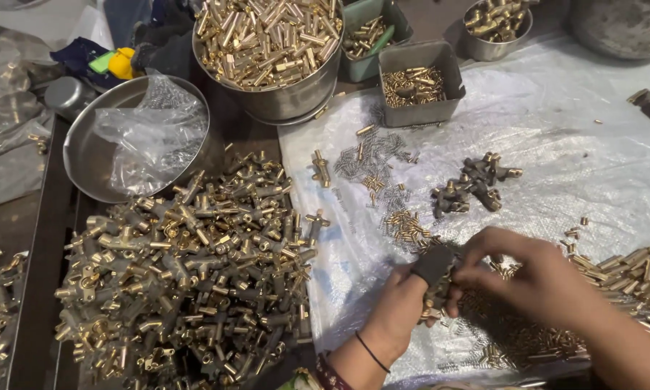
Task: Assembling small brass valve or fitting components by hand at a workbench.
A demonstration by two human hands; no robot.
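My left hand (401,307) grips a small brass valve body (435,285), with a dark cover over the thumb. My right hand (538,278) pinches at the same piece from the right, fingertips meeting at its top. Both hands work low at the centre, above a clear plastic sheet (556,123). Small brass pins (404,227) and thin springs (365,155) lie scattered just beyond the hands. A few assembled brass fittings (477,184) sit further back on the sheet.
A big heap of brass valve bodies (188,267) fills the left. A steel pot of brass tubes (271,43), a grey tray of pins (415,83), a green tray (368,36), a steel bowl with a plastic bag (137,137) and loose tubes (639,278) surround the sheet.
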